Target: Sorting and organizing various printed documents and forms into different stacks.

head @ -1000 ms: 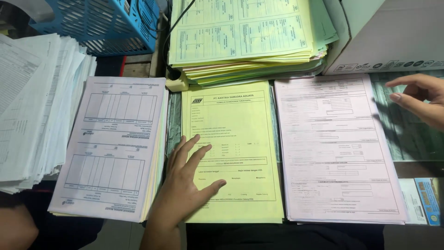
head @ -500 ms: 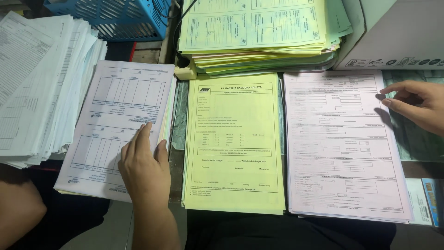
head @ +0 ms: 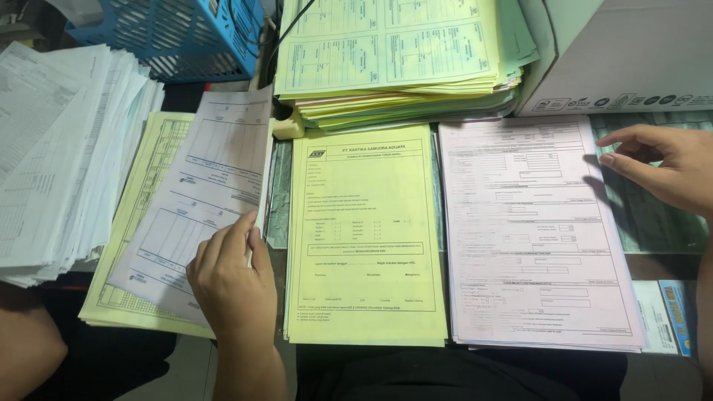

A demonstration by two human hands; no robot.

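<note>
Sorting forms at the desk. Our left hand (head: pixel 230 286) pinches the lower right edge of a pale lilac sheet (head: pixel 200 200), thumb over and fingers under, lifting it off the left pile; a yellow sheet (head: pixel 137 186) shows beneath it. The lilac sheet tilts up on its right side, its left edge resting on that pile.

Our right hand (head: pixel 661 167) lies loose, fingers spread and holding nothing, at the right edge of the lilac form stack (head: pixel 531 230). A yellow form stack (head: pixel 364 238) sits between the two piles.

We judge the step to be peeling off the top sheet. Next move calls for separating a single sheet and keeping the pinch firm so it does not crease.

Above: green-yellow paper heap (head: pixel 401 59), blue basket (head: pixel 178 37). Far left: white paper stack (head: pixel 59 148).
</note>
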